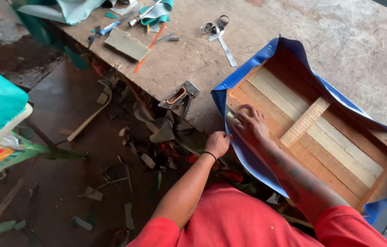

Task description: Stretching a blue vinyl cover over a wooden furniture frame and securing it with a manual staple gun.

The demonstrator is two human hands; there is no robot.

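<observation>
Pulling the blue vinyl sheet (244, 158) taut over the slatted wooden seat frame (321, 137), our left hand (217, 144) clenches its edge; right hand (250, 124) presses flat, fingers spread. Grey staple gun (180, 96) at ten o'clock comes next, we judge.

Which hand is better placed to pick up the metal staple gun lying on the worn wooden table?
Probably the left hand: it is nearer the metal staple gun, gripping the blue vinyl cover, while the right hand presses the wooden frame.
</observation>
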